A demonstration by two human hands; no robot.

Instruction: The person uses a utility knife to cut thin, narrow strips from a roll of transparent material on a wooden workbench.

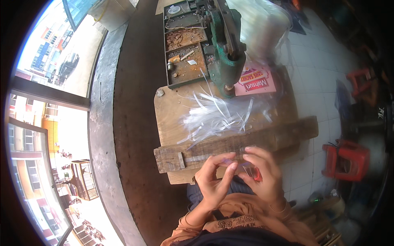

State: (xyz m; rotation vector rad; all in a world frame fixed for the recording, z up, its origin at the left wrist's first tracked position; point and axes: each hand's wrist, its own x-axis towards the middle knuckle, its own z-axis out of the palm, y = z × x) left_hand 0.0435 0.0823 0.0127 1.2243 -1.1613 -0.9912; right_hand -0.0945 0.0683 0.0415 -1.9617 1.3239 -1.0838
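Observation:
My left hand (215, 178) is closed in a pinch, thumb toward forefinger, over the near edge of a wooden beam. A thin, see-through, faintly purple strip (228, 161) shows at its fingertips and reaches toward the other hand. My right hand (264, 176) faces it with bent fingers, and a small red-handled tool (257, 174) is tucked in its palm; the tool's kind is mostly hidden. Beyond the hands, a loose pile of clear plastic strips (217, 112) lies on the wooden board (168, 119).
The rough wooden beam (283, 135) crosses the board. A green cast-iron press (227, 61) stands behind the pile, beside a compartmented metal tray (186, 67) of small parts and a pink box (256, 80). Red stools (347, 162) stand right; a window ledge (100, 123) runs left.

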